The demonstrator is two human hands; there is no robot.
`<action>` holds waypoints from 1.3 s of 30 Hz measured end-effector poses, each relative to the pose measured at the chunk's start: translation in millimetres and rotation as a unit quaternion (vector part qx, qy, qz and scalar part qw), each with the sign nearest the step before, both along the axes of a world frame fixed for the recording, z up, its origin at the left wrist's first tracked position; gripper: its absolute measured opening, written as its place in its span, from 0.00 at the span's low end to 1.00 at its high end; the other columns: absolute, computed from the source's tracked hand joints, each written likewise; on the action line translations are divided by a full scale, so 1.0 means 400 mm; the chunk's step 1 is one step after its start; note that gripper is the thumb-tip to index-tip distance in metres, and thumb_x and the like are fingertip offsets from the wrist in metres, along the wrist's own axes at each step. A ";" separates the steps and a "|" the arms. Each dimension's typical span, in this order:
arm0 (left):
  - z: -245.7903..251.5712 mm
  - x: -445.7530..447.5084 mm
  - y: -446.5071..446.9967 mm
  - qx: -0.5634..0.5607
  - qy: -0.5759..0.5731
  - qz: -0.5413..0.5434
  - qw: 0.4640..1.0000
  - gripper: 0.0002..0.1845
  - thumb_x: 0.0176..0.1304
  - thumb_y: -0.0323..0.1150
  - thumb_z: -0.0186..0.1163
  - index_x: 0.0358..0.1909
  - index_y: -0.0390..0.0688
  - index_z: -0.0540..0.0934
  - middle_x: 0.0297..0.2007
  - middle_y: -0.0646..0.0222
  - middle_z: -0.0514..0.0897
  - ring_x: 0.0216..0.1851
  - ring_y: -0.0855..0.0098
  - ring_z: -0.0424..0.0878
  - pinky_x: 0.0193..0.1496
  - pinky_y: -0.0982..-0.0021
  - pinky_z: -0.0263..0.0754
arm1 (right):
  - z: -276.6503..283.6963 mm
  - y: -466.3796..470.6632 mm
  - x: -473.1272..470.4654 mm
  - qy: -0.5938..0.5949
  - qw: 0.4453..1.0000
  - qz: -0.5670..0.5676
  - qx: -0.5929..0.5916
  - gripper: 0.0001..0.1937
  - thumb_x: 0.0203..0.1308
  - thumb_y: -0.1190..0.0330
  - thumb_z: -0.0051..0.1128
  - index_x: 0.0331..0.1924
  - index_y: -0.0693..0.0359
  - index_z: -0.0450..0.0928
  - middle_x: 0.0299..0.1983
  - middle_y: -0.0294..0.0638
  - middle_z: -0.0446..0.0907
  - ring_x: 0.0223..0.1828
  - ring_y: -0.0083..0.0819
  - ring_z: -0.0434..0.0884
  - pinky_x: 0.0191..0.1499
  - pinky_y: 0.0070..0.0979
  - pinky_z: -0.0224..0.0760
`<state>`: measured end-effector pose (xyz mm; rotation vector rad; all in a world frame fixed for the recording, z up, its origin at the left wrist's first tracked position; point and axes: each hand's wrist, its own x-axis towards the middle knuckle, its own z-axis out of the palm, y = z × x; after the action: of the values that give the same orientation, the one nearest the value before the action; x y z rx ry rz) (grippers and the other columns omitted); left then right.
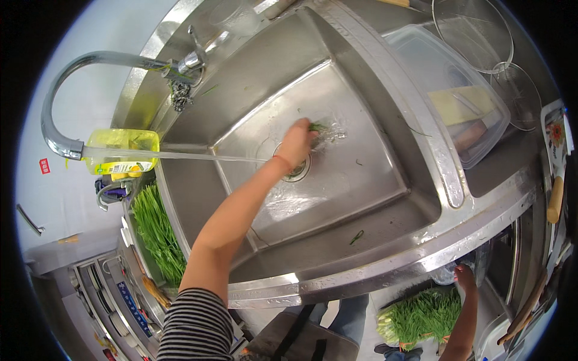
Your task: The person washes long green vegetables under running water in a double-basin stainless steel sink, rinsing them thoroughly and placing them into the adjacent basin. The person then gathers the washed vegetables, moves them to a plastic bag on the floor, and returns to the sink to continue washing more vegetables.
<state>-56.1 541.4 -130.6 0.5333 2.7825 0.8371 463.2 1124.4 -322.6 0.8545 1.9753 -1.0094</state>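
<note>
My left hand is low in a stainless steel sink, over the drain, with some green leaf scraps at its curled fingers. A red band circles the wrist. Water runs from the curved chrome faucet across to the drain beside the hand and splashes on the sink floor. A few loose green bits cling to the sink. My right hand is out of view. Long green chives or similar leaves fill a container left of the sink.
A yellow-green soap bottle stands beneath the faucet. A lidded plastic box and wire strainers are at the right. Below right, another person's hand touches a clear plastic bag, near bundled greens.
</note>
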 end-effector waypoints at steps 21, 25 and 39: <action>-0.034 0.095 -0.198 -0.131 -0.176 -0.158 0.963 0.11 0.56 0.20 0.60 0.42 0.34 0.80 0.41 0.54 0.80 0.49 0.52 0.78 0.52 0.60 0.73 | 0.031 -0.023 -0.011 0.047 0.994 0.086 0.052 0.10 0.66 0.66 0.53 0.40 0.64 0.79 0.29 0.42 0.81 0.27 0.30 0.82 0.34 0.31 0.75; -0.029 0.060 -0.175 -0.093 -0.253 -0.116 0.956 0.12 0.53 0.18 0.63 0.41 0.35 0.80 0.37 0.54 0.83 0.43 0.56 0.81 0.49 0.62 0.74 | 0.022 -0.022 -0.004 0.055 0.995 0.072 0.040 0.10 0.66 0.66 0.53 0.40 0.65 0.79 0.28 0.42 0.81 0.27 0.30 0.82 0.34 0.32 0.75; -0.063 0.067 -0.184 0.115 -0.296 0.130 0.939 0.07 0.61 0.16 0.60 0.37 0.38 0.75 0.29 0.71 0.79 0.33 0.76 0.75 0.42 0.72 0.73 | 0.047 -0.022 -0.024 0.010 0.999 0.045 0.000 0.09 0.66 0.67 0.53 0.40 0.64 0.78 0.29 0.40 0.81 0.28 0.28 0.82 0.34 0.29 0.76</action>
<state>-29.4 467.6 -155.6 -0.0682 2.2309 1.1576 453.6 1115.6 -303.8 0.7501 2.0134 -0.9690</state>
